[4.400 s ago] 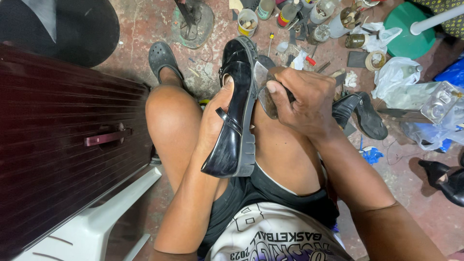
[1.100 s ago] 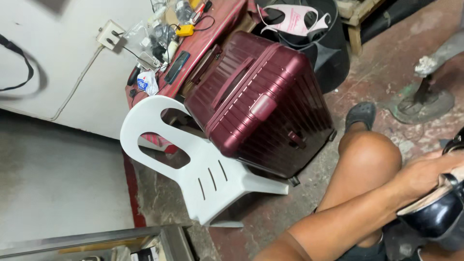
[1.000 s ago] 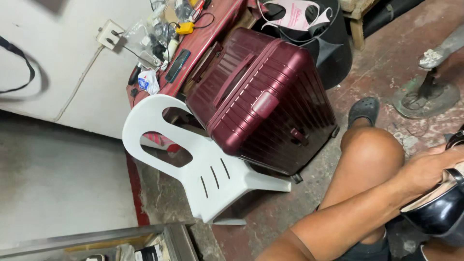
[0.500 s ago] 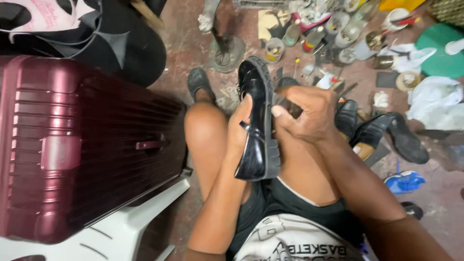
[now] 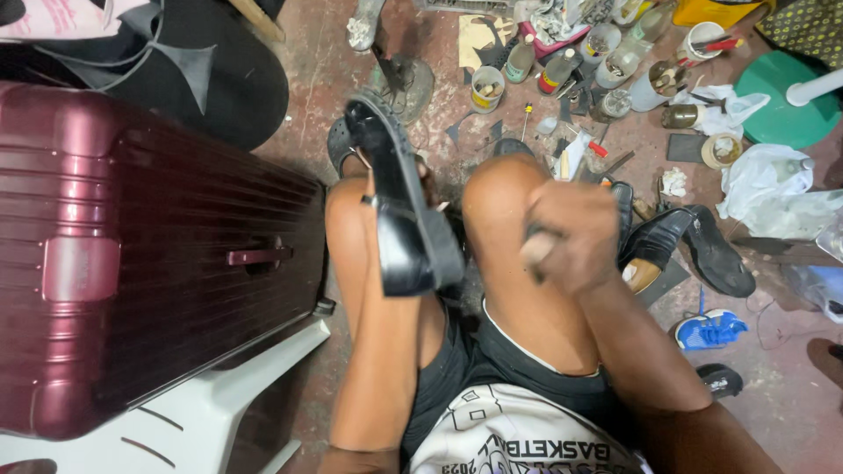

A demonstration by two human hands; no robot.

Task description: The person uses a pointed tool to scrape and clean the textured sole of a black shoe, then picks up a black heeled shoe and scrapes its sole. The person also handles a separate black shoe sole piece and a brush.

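Observation:
My left hand (image 5: 360,180) grips a glossy black shoe (image 5: 399,206) from behind and holds it upright over my left knee, heel end toward me. The shoe hides most of that hand. My right hand (image 5: 569,233) is a blurred closed fist over my right knee, a hand's width to the right of the shoe and apart from it. Whether anything is inside the fist does not show.
A maroon hard suitcase (image 5: 149,246) lies on a white plastic chair (image 5: 219,412) close at my left. Two black shoes (image 5: 680,241) and a blue shoe (image 5: 711,329) lie on the floor to the right. Jars and bottles (image 5: 527,61), a metal stand (image 5: 386,66), plastic bags (image 5: 764,184) and a green stool (image 5: 781,96) crowd the far floor.
My right hand has come off the shoe and moved right over my knee. The shoe has tipped and shifted left. A second ago the view was turned toward the suitcase and chair.

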